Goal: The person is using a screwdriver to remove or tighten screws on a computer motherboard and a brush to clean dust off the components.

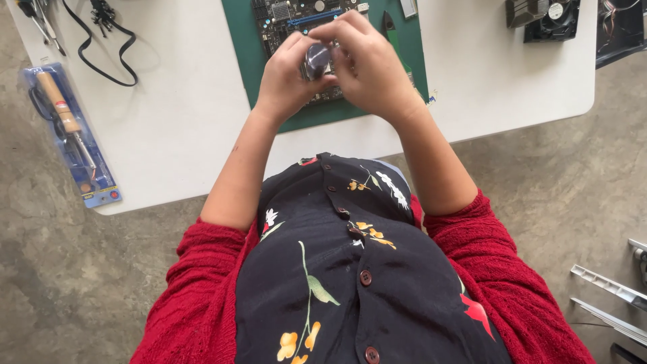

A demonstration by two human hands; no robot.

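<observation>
Both hands pinching a small round shiny thing over the circuit board

The left hand (286,77) and right hand (371,64) both close around a small round metal piece (316,61), held in the air just above the circuit board (290,17) on the green mat (239,47) at the tabletop's (182,135) far edge. It looks light, hard and probably slick, so a fingertip grip on its rim seems safest. A packaged soldering iron (67,128) lies near the left edge.

Both hands raised together — left hand (286,77), right hand (367,64) — fingers curled inward.
</observation>
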